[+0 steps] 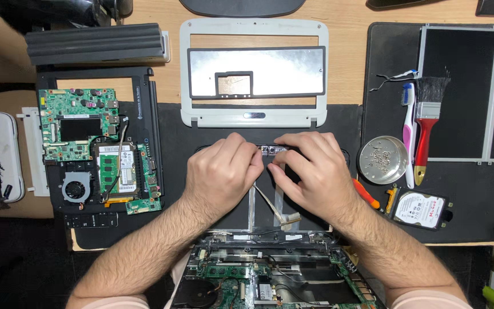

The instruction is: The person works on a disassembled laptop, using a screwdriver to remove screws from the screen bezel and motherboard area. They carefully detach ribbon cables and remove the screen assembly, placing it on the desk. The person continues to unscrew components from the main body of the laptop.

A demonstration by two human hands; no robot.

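Both hands meet over the middle of a black lid panel (pixel 201 143) lying on the wooden worktop (pixel 350 14). The left hand (pixel 221 174) is curled, its fingers (pixel 246 150) bent down and pinched on the left end of a small narrow circuit strip (pixel 274 150). The right hand (pixel 314 171) grips the strip's other end, its fingers (pixel 293 143) narrow around it. The strip sits at the fingertips, between the two hands, against the panel. Thin flat cables (pixel 278 200) run from below the fingers toward the opened laptop base (pixel 270 274) near the wrists. Just beyond the fingers lies a white keyboard bezel (pixel 253 117). Right of the right hand are an orange-handled screwdriver (pixel 367 194), a round metal dish of screws (pixel 382 160), a hard drive (pixel 420 210), a toothbrush (pixel 408 134) and a red-handled brush (pixel 427 123). Left of the left hand sits a green motherboard with fan (pixel 95 154).
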